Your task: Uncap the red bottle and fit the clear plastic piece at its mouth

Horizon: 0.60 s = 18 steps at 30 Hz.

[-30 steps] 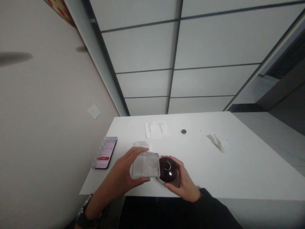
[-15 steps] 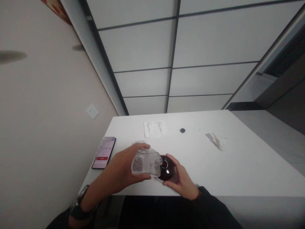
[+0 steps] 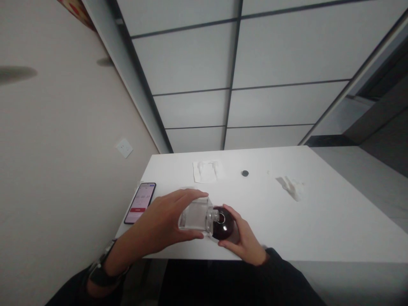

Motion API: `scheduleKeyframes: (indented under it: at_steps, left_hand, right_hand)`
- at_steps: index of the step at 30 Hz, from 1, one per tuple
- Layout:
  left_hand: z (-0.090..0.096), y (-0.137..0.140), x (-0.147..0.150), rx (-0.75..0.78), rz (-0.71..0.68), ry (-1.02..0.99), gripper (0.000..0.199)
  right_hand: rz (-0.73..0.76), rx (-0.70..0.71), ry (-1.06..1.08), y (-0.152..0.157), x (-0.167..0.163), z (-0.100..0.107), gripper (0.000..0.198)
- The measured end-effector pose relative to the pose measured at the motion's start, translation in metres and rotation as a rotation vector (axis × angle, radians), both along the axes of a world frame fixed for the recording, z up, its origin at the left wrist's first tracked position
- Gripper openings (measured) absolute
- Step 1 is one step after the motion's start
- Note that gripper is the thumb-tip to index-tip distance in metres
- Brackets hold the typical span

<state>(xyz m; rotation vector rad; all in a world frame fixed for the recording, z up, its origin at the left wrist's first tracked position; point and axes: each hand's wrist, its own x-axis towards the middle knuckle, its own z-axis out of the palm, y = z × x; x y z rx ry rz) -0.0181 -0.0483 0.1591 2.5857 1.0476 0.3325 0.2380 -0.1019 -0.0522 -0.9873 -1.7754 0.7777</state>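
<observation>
Left fingers (image 3: pixel 191 195) curl around tilted bottle (image 3: pixel 196 216), apparently glass.

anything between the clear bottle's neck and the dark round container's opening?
Nothing visible. Left hand holds the clear bottle tipped, neck right by the opening of the dark round container in the right hand. Can't tell if they touch.

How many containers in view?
2: clear bottle, tipped, in the left hand; dark pot in the right hand. Others could be hidden behind the left hand.
</observation>
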Motion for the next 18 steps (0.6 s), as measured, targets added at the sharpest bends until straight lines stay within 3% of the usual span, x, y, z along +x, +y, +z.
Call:
scheduleKeyframes:
  at_steps: [18]
  left_hand:
    - [0.013,0.003,0.005,0.054,-0.076,0.139,0.078]
  right_hand:
    - [-0.018,0.028,-0.042,0.000,0.000,0.001,0.093]
